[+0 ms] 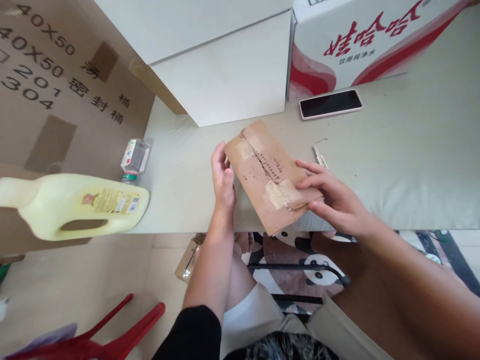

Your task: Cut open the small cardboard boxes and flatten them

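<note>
In the middle of the frame, a flattened cardboard piece (270, 175) with torn tape is being held above the edge of the pale table (412, 165). The left hand (222, 180) is pressing its left edge with fingers loosely curled, while the right hand (330, 196) is gripping its lower right end. A phone (330, 103) is lying toward the upper right; a yellow jug (75, 205) is sitting at left.

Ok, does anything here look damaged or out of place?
Yes. The flattened cardboard piece held between the left hand and right hand is torn along its middle seam, with peeling tape patches. A small plastic bottle lies on its side near the table's left edge.
</note>
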Demonstrator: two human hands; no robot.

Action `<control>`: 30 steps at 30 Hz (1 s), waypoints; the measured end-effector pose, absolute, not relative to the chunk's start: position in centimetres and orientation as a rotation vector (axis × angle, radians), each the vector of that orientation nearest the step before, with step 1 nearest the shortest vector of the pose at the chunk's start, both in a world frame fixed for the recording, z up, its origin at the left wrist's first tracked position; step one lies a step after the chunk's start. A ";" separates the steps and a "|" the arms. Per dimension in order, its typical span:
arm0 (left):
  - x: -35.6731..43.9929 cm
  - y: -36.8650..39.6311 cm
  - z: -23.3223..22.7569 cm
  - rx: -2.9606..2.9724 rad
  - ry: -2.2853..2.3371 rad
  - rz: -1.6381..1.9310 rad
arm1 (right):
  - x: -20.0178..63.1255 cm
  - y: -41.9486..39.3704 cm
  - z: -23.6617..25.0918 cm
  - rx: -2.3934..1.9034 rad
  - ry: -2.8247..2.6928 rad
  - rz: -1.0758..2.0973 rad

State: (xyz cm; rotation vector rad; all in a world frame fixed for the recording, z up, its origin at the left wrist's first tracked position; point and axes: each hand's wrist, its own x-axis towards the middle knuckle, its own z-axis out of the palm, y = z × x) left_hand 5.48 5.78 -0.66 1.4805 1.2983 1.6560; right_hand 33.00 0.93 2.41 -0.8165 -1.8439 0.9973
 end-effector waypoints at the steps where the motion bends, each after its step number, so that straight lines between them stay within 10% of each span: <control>1: 5.5 5.8 -0.5 1.536 1.308 1.634 | 32.9 0.8 2.4 -0.805 -1.858 1.020; 14: 5.3 5.6 -0.2 1.624 1.370 1.574 | 35.6 4.3 0.6 -2.074 -1.964 0.608; 30: 5.8 5.4 -0.1 1.576 1.354 1.603 | 34.6 0.3 7.1 -0.685 -1.309 1.294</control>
